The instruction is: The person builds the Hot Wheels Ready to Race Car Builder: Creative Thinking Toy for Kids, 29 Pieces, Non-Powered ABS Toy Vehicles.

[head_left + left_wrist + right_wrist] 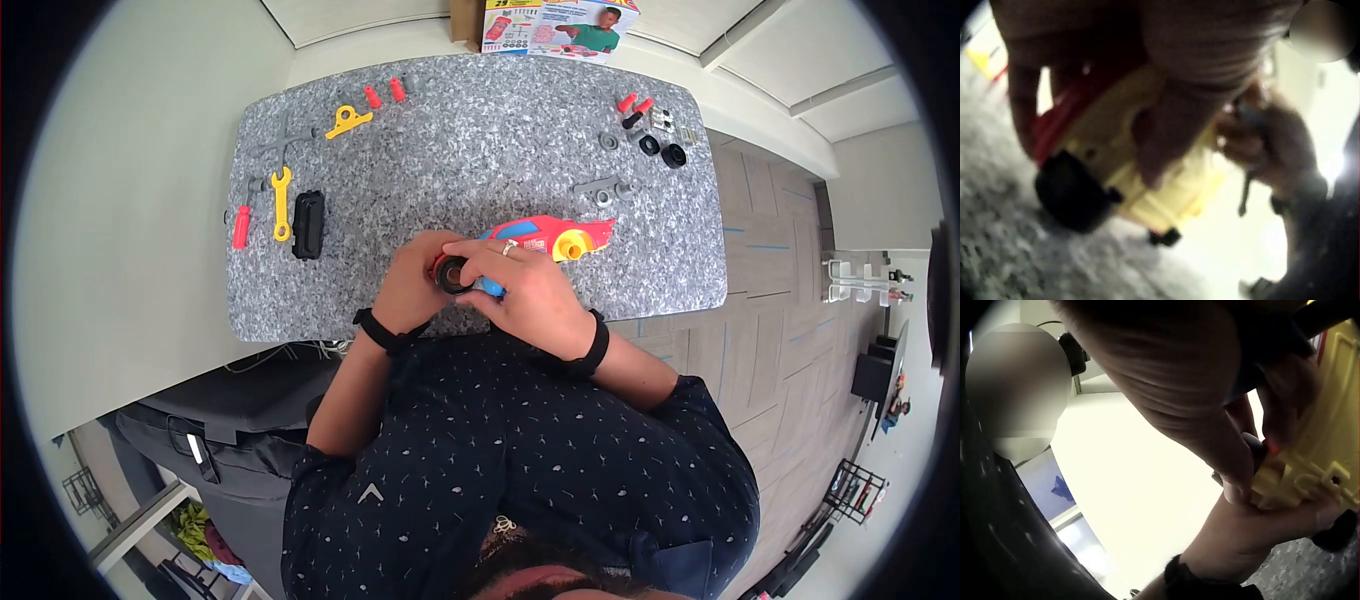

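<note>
A toy car (540, 232) with a red body, blue windows and a yellow underside lies tilted over the table's near edge. My left hand (408, 285) grips its left end, thumb across the yellow underside (1172, 194) in the left wrist view. A black wheel (453, 277) faces up between the hands. My right hand (545, 300) reaches over the car and pinches at this wheel with thumb and fingers. Below its fingers a blue piece (492, 287) shows, mostly hidden by the palm. Another black wheel (1072, 194) hangs from the car's underside.
At the left lie a yellow wrench (282, 205), a black tray-like part (308, 225), a red-handled piece (241, 227) and a grey cross-shaped tool (284, 142). Back right are loose black wheels (674, 155) and a grey part (603, 190). A toy box (555, 30) stands behind the table.
</note>
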